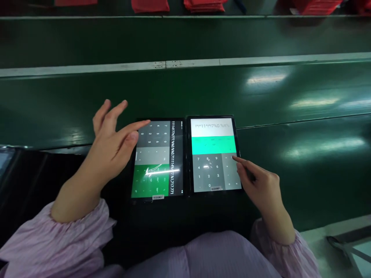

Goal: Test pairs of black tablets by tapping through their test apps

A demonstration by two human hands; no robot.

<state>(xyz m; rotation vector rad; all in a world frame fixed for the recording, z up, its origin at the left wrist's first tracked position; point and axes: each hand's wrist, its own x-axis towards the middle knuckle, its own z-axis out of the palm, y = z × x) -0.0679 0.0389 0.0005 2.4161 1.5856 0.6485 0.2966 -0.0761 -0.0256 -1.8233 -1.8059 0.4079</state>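
Two tablets lie side by side in front of me, each lit with a calculator screen. On the left tablet [153, 154] the layout is turned sideways, with a green panel at the near end. The right tablet [213, 162] shows its layout upright, with a bright teal band. My left hand [111, 143] is open, its index finger stretched to the left tablet's far left corner near the key 1, other fingers raised. At the right tablet's right edge, my right hand [259, 179] points its index finger at the operator keys, its other fingers curled. Neither hand holds anything visible.
A green work surface [304, 154] extends ahead and to the right. Pale metal strips [197, 63] cross it. Stacked red items [204, 5] line the far edge. Dark material [43, 173] lies at the left, and a light-coloured frame [348, 239] stands at lower right.
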